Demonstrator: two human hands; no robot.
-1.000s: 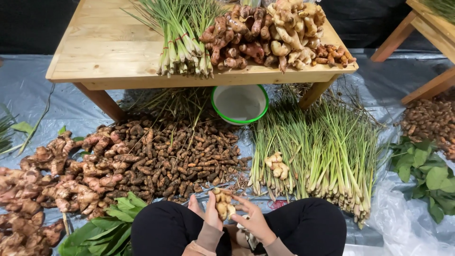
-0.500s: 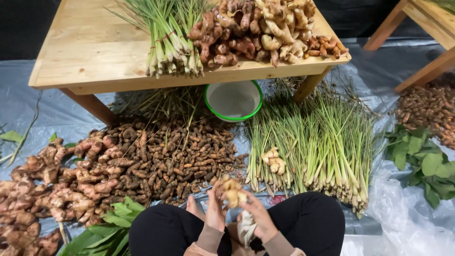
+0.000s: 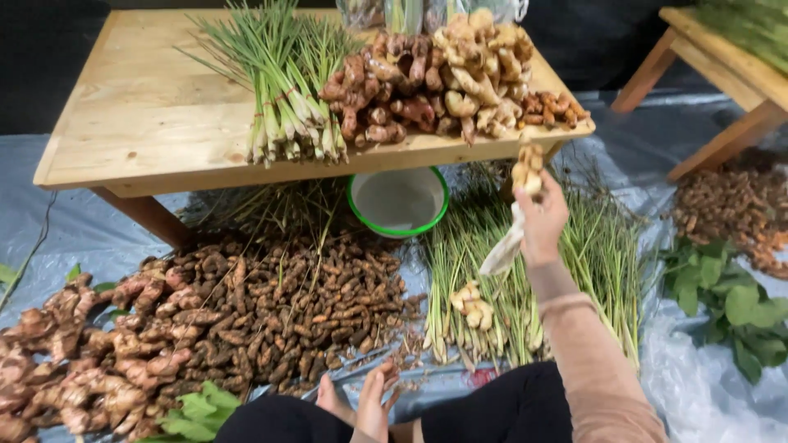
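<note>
Pale knobbly ginger root (image 3: 527, 168) sits pinched in the fingertips of the right hand (image 3: 542, 220), raised at arm's length just below the front right edge of the low wooden table (image 3: 148, 123). It pokes up above the hand, close under the heap of tan and reddish ginger and galangal roots (image 3: 447, 78) piled on the tabletop. A crumpled white cloth (image 3: 502, 250) hangs from the same hand, trapped under the lower fingers (so the hand is closed around two things at once). The left hand (image 3: 376, 402) rests low by the knees with its fingers loosely together and nothing in it; a bare foot (image 3: 332, 399) shows just beside it.

Half a second earlier both hands were together near the lap, holding the root and cloth close to the body; now the right arm has stretched forward and up toward the table, and the left hand has let go.

Under the arm lie green lemongrass stalks (image 3: 492, 279) spread on the grey plastic sheet (image 3: 74, 230), with a small pale ginger piece (image 3: 472, 302) on top. A green-rimmed white bowl (image 3: 398, 201) stands under the table, near the big mound of small brown turmeric roots (image 3: 279, 303).
</note>
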